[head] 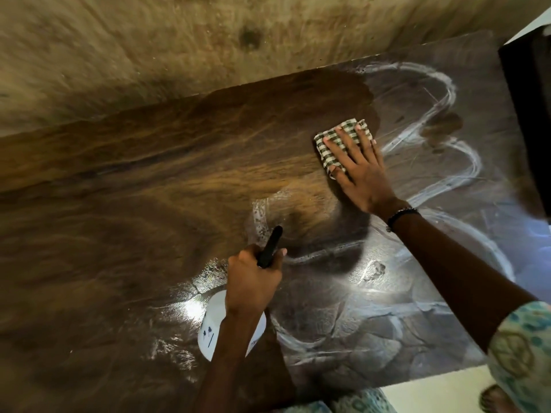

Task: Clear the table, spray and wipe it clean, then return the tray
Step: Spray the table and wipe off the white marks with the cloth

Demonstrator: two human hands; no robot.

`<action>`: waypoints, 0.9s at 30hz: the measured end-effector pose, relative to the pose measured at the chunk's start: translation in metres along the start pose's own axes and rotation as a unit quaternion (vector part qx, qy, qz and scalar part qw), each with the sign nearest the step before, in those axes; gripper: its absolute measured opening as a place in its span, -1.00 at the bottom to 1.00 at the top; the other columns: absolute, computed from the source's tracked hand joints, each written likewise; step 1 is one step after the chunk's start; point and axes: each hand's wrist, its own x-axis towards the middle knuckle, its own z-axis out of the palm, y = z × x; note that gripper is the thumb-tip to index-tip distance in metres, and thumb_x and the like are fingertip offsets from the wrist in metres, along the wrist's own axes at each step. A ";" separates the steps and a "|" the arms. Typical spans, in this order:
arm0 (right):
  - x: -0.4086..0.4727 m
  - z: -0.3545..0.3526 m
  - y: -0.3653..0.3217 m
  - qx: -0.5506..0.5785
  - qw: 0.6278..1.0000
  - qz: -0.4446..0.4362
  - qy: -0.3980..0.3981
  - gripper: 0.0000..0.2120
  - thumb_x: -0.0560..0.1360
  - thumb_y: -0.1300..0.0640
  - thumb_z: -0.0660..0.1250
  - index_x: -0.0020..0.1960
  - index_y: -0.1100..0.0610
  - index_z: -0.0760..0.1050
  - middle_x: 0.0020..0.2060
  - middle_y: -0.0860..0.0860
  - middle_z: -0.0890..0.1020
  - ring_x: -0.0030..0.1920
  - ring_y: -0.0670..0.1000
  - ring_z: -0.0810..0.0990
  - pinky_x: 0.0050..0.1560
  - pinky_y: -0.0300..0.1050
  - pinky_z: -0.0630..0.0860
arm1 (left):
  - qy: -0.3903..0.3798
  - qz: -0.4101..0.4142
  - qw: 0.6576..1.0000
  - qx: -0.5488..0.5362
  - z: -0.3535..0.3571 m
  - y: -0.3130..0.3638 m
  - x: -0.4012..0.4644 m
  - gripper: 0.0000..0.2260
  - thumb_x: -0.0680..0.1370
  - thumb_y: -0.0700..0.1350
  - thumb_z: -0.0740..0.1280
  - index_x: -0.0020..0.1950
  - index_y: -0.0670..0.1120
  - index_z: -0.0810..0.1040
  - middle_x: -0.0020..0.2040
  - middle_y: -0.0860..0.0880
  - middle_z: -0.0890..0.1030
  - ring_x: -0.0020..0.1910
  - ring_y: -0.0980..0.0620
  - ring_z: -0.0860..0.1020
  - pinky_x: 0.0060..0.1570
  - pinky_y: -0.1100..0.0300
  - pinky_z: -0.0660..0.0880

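On the wet table (149,219), the right hand (357,171) presses a checked cloth (343,138) flat; nearer the body, the left hand (253,281) grips a spray bottle (214,326)

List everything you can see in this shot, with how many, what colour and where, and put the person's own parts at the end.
table: one, dark brown wood, fills most of the view, wet foamy streaks on its right half
cloth: one, green and white checked, folded flat on the table, upper right of centre
spray bottle: one, white body with black nozzle, lower centre above the table
wall: one, stained tan, behind the table
dark object: one, black, at the right edge, cannot tell what it is
bracelet: one, dark beads, on the right wrist
right hand: one, pressed flat on the cloth
left hand: one, gripping the spray bottle
patterned sleeve: one, teal and cream, lower right
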 end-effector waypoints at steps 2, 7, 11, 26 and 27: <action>-0.004 0.006 -0.013 0.012 1.000 0.021 0.012 -0.47 0.57 -0.09 -0.01 0.53 -0.07 0.11 0.55 0.01 0.12 0.55 0.16 -0.04 0.49 0.15 -0.11 | 0.016 -0.018 1.000 0.000 -0.005 -0.001 0.000 -0.70 0.42 0.03 0.45 -0.23 -0.21 0.56 -0.47 -0.06 0.46 -0.53 -0.07 0.45 -0.49 0.29 0.26; -0.018 0.030 -0.080 0.010 0.999 -0.028 0.021 -0.47 0.57 -0.06 0.09 0.52 -0.06 0.16 0.54 0.04 0.16 0.54 0.20 0.03 0.48 0.26 -0.03 | 0.012 -0.038 0.999 -0.034 -0.016 0.000 -0.004 -0.77 0.41 0.02 0.47 -0.18 -0.15 0.60 -0.29 -0.17 0.62 -0.27 -0.15 0.60 -0.25 0.13 0.47; -0.047 0.056 -0.142 0.033 0.986 -0.161 -0.010 -0.49 0.58 -0.03 0.09 0.52 -0.08 0.18 0.54 0.02 0.18 0.55 0.19 0.01 0.52 0.22 -0.08 | 0.019 -0.063 0.996 -0.068 -0.025 0.006 -0.011 -0.81 0.42 -0.06 0.47 -0.23 -0.02 0.46 -0.37 0.08 0.46 -0.20 -0.08 0.51 -0.10 0.14 0.44; -0.032 0.024 -0.094 0.015 0.992 0.121 0.020 -0.40 0.50 -0.11 -0.07 0.53 -0.05 0.12 0.55 0.04 0.13 0.54 0.21 -0.01 0.49 0.24 0.00 | -0.038 -0.041 0.998 -0.035 -0.046 -0.028 -0.025 -0.69 0.45 0.02 0.42 0.04 -0.19 0.58 -0.27 0.07 0.37 -0.12 -0.05 0.44 -0.03 0.17 0.37; -0.031 0.030 -0.110 0.008 0.995 0.096 0.016 -0.41 0.51 -0.10 -0.05 0.53 -0.05 0.13 0.54 0.04 0.14 0.54 0.21 0.00 0.48 0.24 0.01 | -0.043 -0.039 0.998 -0.029 -0.045 -0.030 -0.024 -0.69 0.45 0.03 0.42 0.03 -0.17 0.59 -0.25 0.04 0.40 -0.12 -0.04 0.45 -0.02 0.18 0.37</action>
